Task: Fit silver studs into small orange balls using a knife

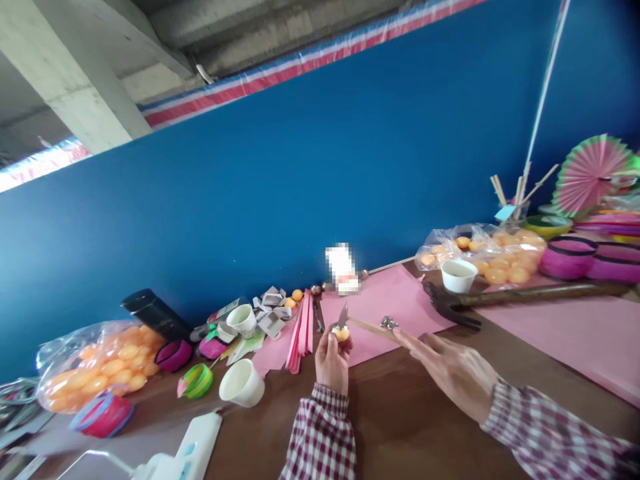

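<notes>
My left hand [332, 363] has its fingers closed round a small orange ball [341, 334] with a shiny silvery patch on top. From the right, my right hand [453, 367] grips the end of a light wooden handle [373, 327]. The handle leads to a grey pointed metal head [343, 315], like a small hammer's, which is at the top of the ball; whether they touch I cannot tell. Beside the handle, a small heap of shiny metal bits [389, 323] lies on pink paper [385, 293].
A large hammer [530, 295] lies at right near a white cup [459, 275] and a bag of orange balls [510, 257]. Leftward are another white cup [243, 383], a power strip [197, 447], a black bottle [155, 313] and another ball bag [100, 370]. A blue partition [300, 180] stands behind.
</notes>
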Tool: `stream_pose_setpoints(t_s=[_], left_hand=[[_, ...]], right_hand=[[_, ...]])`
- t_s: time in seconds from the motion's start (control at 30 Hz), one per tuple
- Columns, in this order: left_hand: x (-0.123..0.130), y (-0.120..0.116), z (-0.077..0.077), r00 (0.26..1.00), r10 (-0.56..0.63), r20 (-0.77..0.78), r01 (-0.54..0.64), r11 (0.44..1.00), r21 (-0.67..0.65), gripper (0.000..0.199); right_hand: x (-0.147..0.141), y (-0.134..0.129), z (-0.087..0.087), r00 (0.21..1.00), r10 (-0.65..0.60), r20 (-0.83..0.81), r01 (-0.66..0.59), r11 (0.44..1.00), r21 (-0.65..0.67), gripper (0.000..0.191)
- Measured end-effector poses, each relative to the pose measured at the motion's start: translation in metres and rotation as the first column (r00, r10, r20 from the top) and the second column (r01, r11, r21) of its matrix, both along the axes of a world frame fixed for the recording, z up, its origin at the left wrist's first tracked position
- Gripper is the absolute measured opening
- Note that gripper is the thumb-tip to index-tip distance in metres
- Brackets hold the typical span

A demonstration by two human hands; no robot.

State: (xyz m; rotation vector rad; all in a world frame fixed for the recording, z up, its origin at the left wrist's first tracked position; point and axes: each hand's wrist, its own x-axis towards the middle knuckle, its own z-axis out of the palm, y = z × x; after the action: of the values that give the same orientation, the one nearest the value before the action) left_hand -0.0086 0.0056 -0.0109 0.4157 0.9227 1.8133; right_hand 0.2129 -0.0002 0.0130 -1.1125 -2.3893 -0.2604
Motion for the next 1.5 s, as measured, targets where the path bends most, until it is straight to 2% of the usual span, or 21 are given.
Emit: stream_pose_setpoints(t_s=[0.1,0.2,0.37,0.53,0.7,0.83,0.93,1.07,1.23,1.37,1.5], left_hand=[[-0.0009,0.0,0.0006,0.999,0.022,0.039,-0.022,1.0,-0.009,0.027],[-0.0007,-0.0017,0.0028,0.995,-0.026,0.095,0.024,0.999,0.024,0.023],[0.0007,-0.0034,0.0044,0.986,-0.012,0.165,0.017,0.999,-0.028,0.009],[0.0001,-0.003,0.0025,0.982,-0.073,0.175,0.07,0.997,0.022,0.01],[-0.0011,-0.0015,0.0013,0.977,-0.057,0.205,0.06,0.998,-0.007,0.014],[-0.0006,-0.0014,0.0007,0.974,-0.091,0.208,0.087,0.996,0.03,0.012],[0.0007,-0.0025,0.0019,0.976,-0.071,0.207,0.066,0.997,0.032,0.01],[0.0009,-0.0035,0.0031,0.979,-0.04,0.198,0.032,0.999,0.044,0.018],[-0.0007,-0.0026,0.0026,0.985,-0.038,0.17,0.026,0.997,0.074,0.022],[-0.0013,-0.0016,0.0025,0.991,-0.012,0.133,0.005,0.999,0.053,0.026],[-0.0006,-0.003,0.0015,0.994,-0.035,0.108,0.029,0.998,0.064,0.028]], right_hand=[[0.0003,0.0003,-0.0009,0.999,-0.014,-0.045,0.015,1.0,0.015,0.047],[-0.0004,0.0003,-0.0008,1.0,0.011,-0.013,-0.011,1.0,-0.012,0.046],[-0.0021,-0.0006,0.0001,0.998,-0.002,-0.068,0.001,1.0,-0.016,0.046],[-0.0021,0.0016,-0.0016,0.999,0.014,-0.046,-0.016,0.999,-0.045,0.046],[-0.0016,0.0015,-0.0029,0.994,0.001,-0.106,-0.003,1.0,-0.016,0.046],[-0.0039,-0.0002,-0.0031,0.997,0.039,-0.067,-0.041,0.999,-0.033,0.045],[-0.0032,0.0003,-0.002,0.997,0.028,-0.078,-0.031,0.999,-0.036,0.045],[-0.0003,0.0021,-0.0018,0.994,-0.024,-0.102,0.023,1.0,-0.015,0.046],[-0.0008,0.0023,-0.0026,0.999,0.031,-0.045,-0.032,0.999,-0.031,0.046],[-0.0017,0.0012,-0.0018,0.998,-0.002,-0.068,0.002,1.0,-0.005,0.046],[-0.0029,-0.0004,-0.0022,0.999,0.018,-0.039,-0.019,1.0,-0.023,0.045]])
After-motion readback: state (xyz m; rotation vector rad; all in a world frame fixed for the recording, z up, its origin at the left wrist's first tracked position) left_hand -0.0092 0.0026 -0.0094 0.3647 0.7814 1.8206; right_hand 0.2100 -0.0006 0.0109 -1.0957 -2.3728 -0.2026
